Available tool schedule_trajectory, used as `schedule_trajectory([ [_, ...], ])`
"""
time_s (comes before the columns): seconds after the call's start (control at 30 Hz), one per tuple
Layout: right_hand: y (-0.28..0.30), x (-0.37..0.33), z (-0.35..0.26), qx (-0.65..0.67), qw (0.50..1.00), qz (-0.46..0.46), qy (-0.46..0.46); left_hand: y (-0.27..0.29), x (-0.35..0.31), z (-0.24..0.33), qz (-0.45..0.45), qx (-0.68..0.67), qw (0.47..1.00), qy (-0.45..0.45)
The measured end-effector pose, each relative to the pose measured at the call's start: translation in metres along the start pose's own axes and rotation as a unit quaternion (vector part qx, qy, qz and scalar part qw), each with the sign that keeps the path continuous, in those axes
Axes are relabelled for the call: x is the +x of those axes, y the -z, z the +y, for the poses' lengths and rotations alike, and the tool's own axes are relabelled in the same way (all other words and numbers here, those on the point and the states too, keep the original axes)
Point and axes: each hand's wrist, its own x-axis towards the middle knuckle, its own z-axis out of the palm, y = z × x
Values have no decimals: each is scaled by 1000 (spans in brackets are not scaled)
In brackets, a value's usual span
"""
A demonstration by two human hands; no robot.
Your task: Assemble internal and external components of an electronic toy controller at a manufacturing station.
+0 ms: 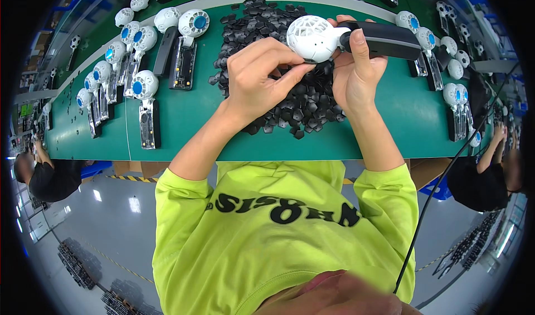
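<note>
A handheld fan with a round white slotted head (pixel 310 39) and a black handle (pixel 384 39) is held above the bench, its head to the left. My right hand (pixel 359 72) wraps the handle near the neck, thumb across its near side. My left hand (pixel 262 72) is closed in a pinch at the lower edge of the white head. A dark sliver of a small black piece shows at its fingertips, mostly hidden. Under both hands spreads a heap of flat black pentagonal pieces (pixel 295 103).
Several white-headed fans (pixel 146 86) with blue centres and opened handles lie on the green bench (pixel 189 131) to the left, more fans (pixel 428 39) to the right. A black cable (pixel 426 209) runs down at the right. A person (pixel 53 176) works at far left, another person (pixel 482 176) at far right.
</note>
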Motion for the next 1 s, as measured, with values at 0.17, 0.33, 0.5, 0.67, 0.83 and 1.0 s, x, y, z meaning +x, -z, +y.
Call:
schedule_trajectory([
  [0.17, -1, 1, -1, 19, 1000, -6, 11, -2, 1, -6, 14, 71, 987, -144],
  [0.33, -1, 0, 0, 21, 1000, -5, 10, 1, -1, 2, -17, -19, 1000, 0],
  [0.5, 0, -2, 1, 30, 999, 6, -13, 0, -3, 8, -42, -155, 971, 176],
  [0.67, -1, -3, 2, 43, 998, 29, -39, -6, -8, 8, -3, -233, 938, 257],
  [0.83, 2, -3, 4, 4, 999, 29, -36, -6, -6, 9, -9, -239, 935, 263],
  [1.0, 1, -4, 4, 17, 998, 33, -58, -5, -9, 4, -43, -227, 941, 248],
])
